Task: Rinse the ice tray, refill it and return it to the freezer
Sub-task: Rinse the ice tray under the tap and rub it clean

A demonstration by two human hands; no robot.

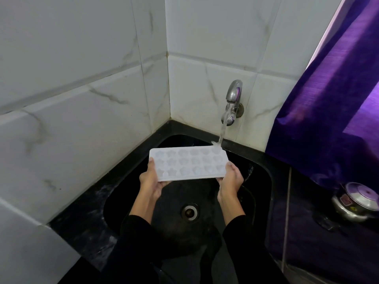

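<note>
So the ice tray (188,163) is being held out over the black sink (264,181), cavity side up, sitting about level. Left hand (150,181) grips the tray's left end with the thumb up on the rim and fingers curled underneath, right hand (230,179) does the same on the right end. Both arms are in black sleeves (244,242). The tap (232,99) on the wall behind the sink is running, and the stream of water (222,132) lands on the far right corner of the tray and splashes a bit there. The cavities look like little stars and flowers. The drain (189,212) sits in the sink bottom, below the tray, between the two wrists. Off to the right of the sink there's a purple curtain (328,99) and a metal pressure cooker (356,203) on the counter
</note>
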